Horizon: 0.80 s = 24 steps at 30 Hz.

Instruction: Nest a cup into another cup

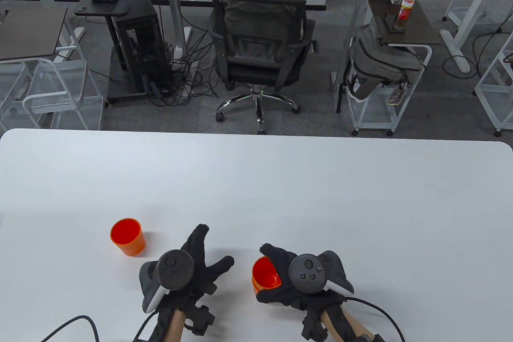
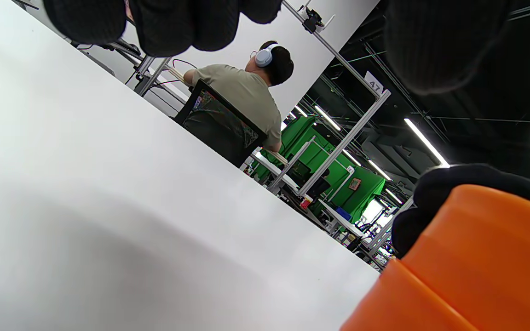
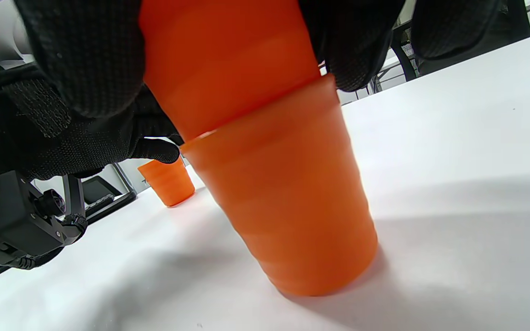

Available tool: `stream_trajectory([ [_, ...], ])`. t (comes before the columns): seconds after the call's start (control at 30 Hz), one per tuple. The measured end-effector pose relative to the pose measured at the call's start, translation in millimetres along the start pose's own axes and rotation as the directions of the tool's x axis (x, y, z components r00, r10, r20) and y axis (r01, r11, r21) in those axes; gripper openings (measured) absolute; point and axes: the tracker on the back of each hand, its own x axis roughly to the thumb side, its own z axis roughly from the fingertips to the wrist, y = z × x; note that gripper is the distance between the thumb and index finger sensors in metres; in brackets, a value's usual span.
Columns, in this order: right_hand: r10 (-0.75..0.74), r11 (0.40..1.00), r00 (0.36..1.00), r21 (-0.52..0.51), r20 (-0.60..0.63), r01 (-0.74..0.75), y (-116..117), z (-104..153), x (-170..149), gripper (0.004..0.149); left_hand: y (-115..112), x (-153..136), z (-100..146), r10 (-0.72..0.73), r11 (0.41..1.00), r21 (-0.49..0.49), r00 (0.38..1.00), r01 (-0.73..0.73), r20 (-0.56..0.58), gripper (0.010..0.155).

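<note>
My right hand grips an orange cup by its upper wall. That cup sits partly inside a second orange cup, which stands on the white table and leans a little. The pair shows in the table view as one orange cup under my right fingers. My left hand is open and empty, fingers spread, just left of the pair and apart from it. In the left wrist view the orange cups fill the bottom right corner. A third orange cup stands upright to the left.
The third cup also shows in the right wrist view behind my left hand. Glove cables trail off the table's near edge. Beyond the far edge a person sits on an office chair.
</note>
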Motion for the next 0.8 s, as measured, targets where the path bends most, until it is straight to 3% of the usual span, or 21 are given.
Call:
stream_trajectory([
  [0.27,-0.018,1.0,1.0,0.0,0.013,0.018,-7,4,1,0.106,4,0,-1,-0.013,1.0,0.01,1.0,0.013,0.007,0.107],
  [0.47,-0.044,0.992,0.999,-0.117,-0.002,0.044,-36,22,-2,0.105,36,-4,2,-0.006,0.992,0.126,1.0,0.007,-0.009,0.107],
  [0.67,-0.064,0.964,0.993,-0.265,-0.095,0.037,-60,41,-25,0.104,85,-41,0,-0.195,0.955,0.179,0.958,0.234,-0.211,0.108],
  [0.8,-0.107,0.946,0.986,-0.319,-0.126,0.062,-63,48,-42,0.104,108,-83,-2,-0.184,0.943,0.205,0.922,0.263,-0.34,0.11],
])
